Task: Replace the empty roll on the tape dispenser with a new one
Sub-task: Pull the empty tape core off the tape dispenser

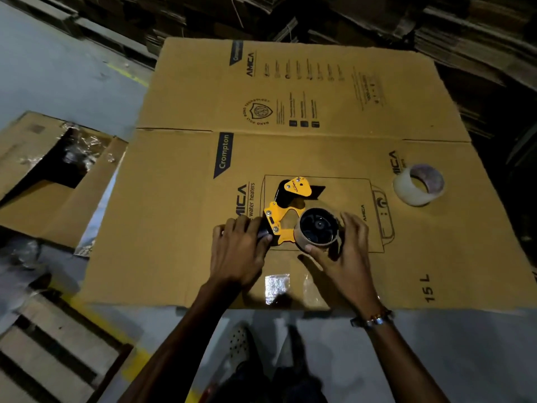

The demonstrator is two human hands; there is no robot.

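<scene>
Head view looked down at two bare forearms reaching over the near edge of a flattened cardboard box point(363, 117) spread on a grey floor. On the right wrist sat a bracelet point(374, 319). A shiny strip of clear tape point(277, 287) was stuck to the cardboard just beyond that near edge, between the two arms.

The left hand point(236, 251) lay curled over the black handle of the tape dispenser point(283, 212), fingers wrapped on it and pressing it flat against the cardboard. The right hand point(347, 254) cupped the empty roll point(318, 229) — a brown cardboard core with no visible tape left on it, seated on the dispenser's black hub. Its thumb touched the near side of the core and its fingers curved round the far right side, so the core was pinched between them. The dispenser's yellow frame lay on its side, the blade end pointing away from the person.

Farther off to the right, well apart from both hands, the new roll point(418, 184) of clear tape lay flat on the cardboard, untouched. To the left, off the flattened box, an open carton point(43, 170) held crumpled clear plastic. At the far edge — dim and hard to make out — stood stacks of flattened cardboard point(465, 33).
</scene>
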